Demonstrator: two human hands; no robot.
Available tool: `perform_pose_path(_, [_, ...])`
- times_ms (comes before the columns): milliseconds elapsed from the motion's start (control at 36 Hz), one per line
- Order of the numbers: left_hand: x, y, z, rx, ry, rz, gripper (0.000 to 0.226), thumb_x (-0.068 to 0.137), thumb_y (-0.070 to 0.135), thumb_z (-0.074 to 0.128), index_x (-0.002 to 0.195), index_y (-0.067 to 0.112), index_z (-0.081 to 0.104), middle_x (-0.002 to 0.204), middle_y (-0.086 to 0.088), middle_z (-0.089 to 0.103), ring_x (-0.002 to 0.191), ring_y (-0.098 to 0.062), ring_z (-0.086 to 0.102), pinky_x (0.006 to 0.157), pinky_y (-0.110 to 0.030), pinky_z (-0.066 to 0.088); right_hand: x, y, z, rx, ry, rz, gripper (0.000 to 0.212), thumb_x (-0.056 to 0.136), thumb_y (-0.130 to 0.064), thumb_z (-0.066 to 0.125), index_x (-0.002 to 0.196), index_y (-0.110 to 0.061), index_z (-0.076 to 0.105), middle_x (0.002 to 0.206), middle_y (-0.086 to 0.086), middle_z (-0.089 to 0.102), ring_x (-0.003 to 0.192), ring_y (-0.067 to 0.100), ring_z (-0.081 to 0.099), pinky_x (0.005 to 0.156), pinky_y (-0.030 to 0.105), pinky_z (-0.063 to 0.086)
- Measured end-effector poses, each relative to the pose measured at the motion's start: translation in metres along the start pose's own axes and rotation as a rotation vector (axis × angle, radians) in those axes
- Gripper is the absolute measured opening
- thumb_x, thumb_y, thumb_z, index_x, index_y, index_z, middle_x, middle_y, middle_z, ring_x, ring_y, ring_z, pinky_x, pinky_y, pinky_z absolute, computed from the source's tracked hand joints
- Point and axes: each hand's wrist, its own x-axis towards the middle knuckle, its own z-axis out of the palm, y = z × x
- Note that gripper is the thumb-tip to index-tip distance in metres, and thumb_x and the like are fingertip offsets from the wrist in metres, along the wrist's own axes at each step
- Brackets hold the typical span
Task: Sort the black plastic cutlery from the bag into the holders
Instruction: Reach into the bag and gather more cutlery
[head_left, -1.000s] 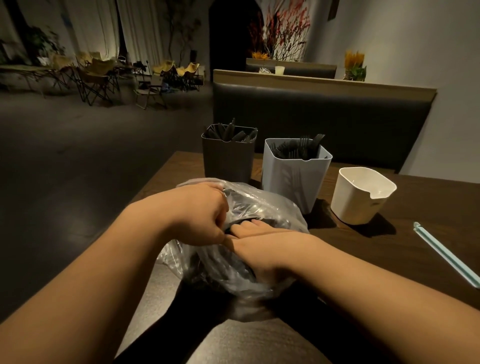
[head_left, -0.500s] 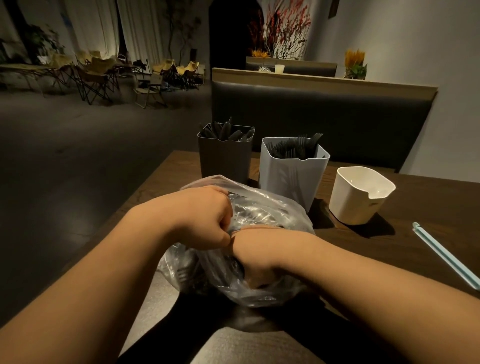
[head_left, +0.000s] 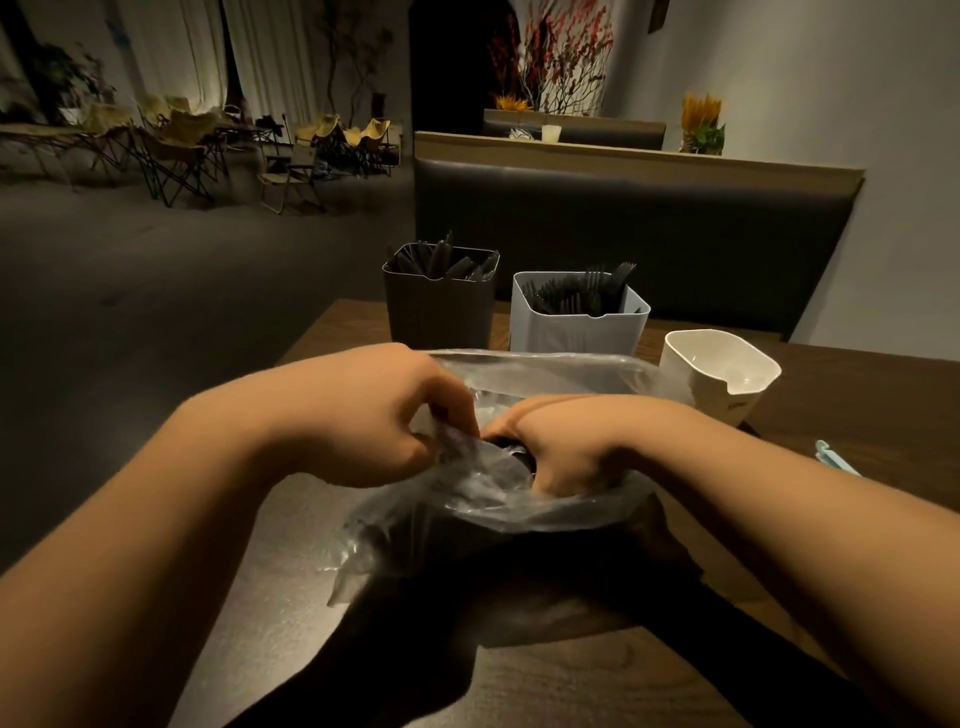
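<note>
A clear plastic bag (head_left: 540, 376) of black cutlery lies on the wooden table (head_left: 857, 395) in front of me. My left hand (head_left: 374, 415) pinches the bag's near edge and holds its mouth apart. My right hand (head_left: 566, 447) is pushed down into the bag, fingers curled and hidden among dark cutlery; what it holds is hidden. Behind the bag stand three holders: a dark one (head_left: 439, 306) with black pieces, a pale grey one (head_left: 571, 325) full of black forks, and a white one (head_left: 727, 374) that looks empty.
A light blue object (head_left: 834, 460) lies on the table at the right. A dark padded bench back (head_left: 649, 234) rises behind the holders. The table's left edge drops to open floor, with folding chairs (head_left: 176, 150) far off.
The bag's far side has been pulled up and its mouth widened. My right hand has sunk deeper into the bag with its fingers curled under. The view has tilted down slightly.
</note>
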Motion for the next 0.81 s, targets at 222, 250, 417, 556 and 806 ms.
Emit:
perform_pose_path(222, [-0.019, -0.008, -0.012, -0.119, 0.175, 0.146, 0.018, 0.078, 0.05, 0.061, 0.075, 0.034, 0.068, 0.089, 0.013, 0.062, 0.09, -0.006, 0.06, 0.078, -0.033, 0.048, 0.0, 0.014, -0.018, 0.153, -0.005, 0.028, 0.034, 0.083, -0.006, 0.073, 0.092, -0.036, 0.058, 0.086, -0.016, 0.056, 0.075, -0.001, 0.054, 0.061, 0.007, 0.04])
perform_pose_path(250, [-0.02, -0.009, -0.013, -0.128, 0.189, 0.158, 0.023, 0.079, 0.057, 0.061, 0.074, 0.036, 0.067, 0.089, 0.014, 0.061, 0.093, -0.007, 0.06, 0.081, -0.038, 0.05, 0.0, 0.015, -0.02, 0.15, 0.006, 0.021, 0.036, 0.082, -0.008, 0.074, 0.09, -0.038, 0.056, 0.088, -0.016, 0.055, 0.078, 0.0, 0.054, 0.063, 0.007, 0.04])
perform_pose_path(417, [-0.019, -0.019, -0.012, -0.065, 0.265, 0.112, 0.033, 0.075, 0.07, 0.053, 0.082, 0.043, 0.071, 0.097, 0.02, 0.064, 0.099, -0.001, 0.061, 0.088, -0.04, 0.053, -0.006, 0.021, -0.026, 0.201, 0.049, 0.008, 0.037, 0.079, -0.005, 0.077, 0.084, -0.036, 0.057, 0.089, -0.014, 0.058, 0.074, -0.001, 0.055, 0.064, 0.007, 0.043])
perform_pose_path(556, [-0.019, -0.024, -0.008, -0.176, 0.332, 0.134, 0.032, 0.082, 0.063, 0.058, 0.085, 0.036, 0.075, 0.094, 0.017, 0.069, 0.094, -0.004, 0.065, 0.081, -0.035, 0.056, -0.012, 0.022, -0.027, 0.248, 0.055, 0.006, 0.039, 0.077, -0.006, 0.079, 0.082, -0.038, 0.055, 0.091, -0.014, 0.056, 0.08, 0.0, 0.057, 0.072, 0.019, 0.047])
perform_pose_path(806, [-0.007, -0.027, 0.005, -0.114, 0.572, 0.126, 0.013, 0.088, 0.038, 0.063, 0.075, 0.033, 0.066, 0.077, 0.011, 0.061, 0.075, -0.006, 0.058, 0.063, -0.024, 0.043, -0.016, 0.025, -0.026, 0.323, 0.001, 0.031, 0.034, 0.077, -0.002, 0.076, 0.079, -0.031, 0.057, 0.076, -0.011, 0.06, 0.064, -0.003, 0.056, 0.062, 0.016, 0.046])
